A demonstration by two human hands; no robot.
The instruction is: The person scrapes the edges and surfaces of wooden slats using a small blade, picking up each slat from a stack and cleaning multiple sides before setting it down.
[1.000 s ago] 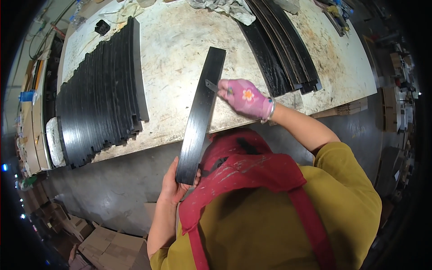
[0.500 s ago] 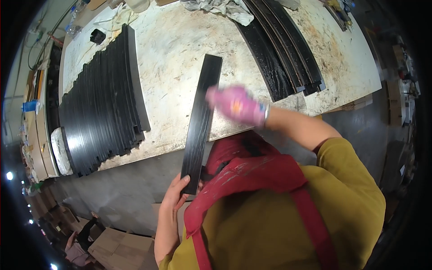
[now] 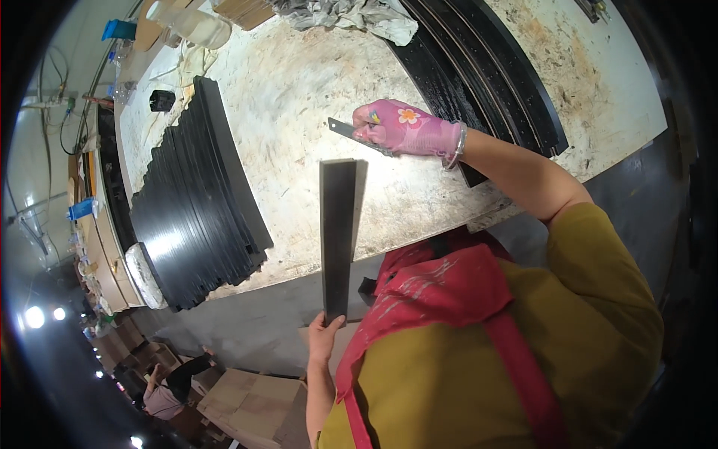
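Observation:
My bare left hand [image 3: 321, 340] is closed on the near end of a long black plank [image 3: 338, 239]. The plank points away from me, its far part over the white table and its near part past the table's edge. In a pink flowered glove, my right hand [image 3: 411, 129] is closed round a thin flat metal blade [image 3: 342, 128] with a small hole near its tip. Hand and blade are above the table, beyond and to the right of the plank's far end, apart from it. The blade's other part is hidden under my fingers.
A row of tightly packed black planks [image 3: 198, 202] covers the table's left side. More long black planks [image 3: 486, 75] lie at the right, partly behind my right forearm. Crumpled grey plastic [image 3: 351, 16], a bottle [image 3: 198, 28] and a small black piece [image 3: 161, 100] lie farther back on the stained worktable [image 3: 292, 97].
My right hand has lifted off the plank and moved away from it, and the blade now shows. The plank has turned to show a narrow edge. The whole view has shifted.

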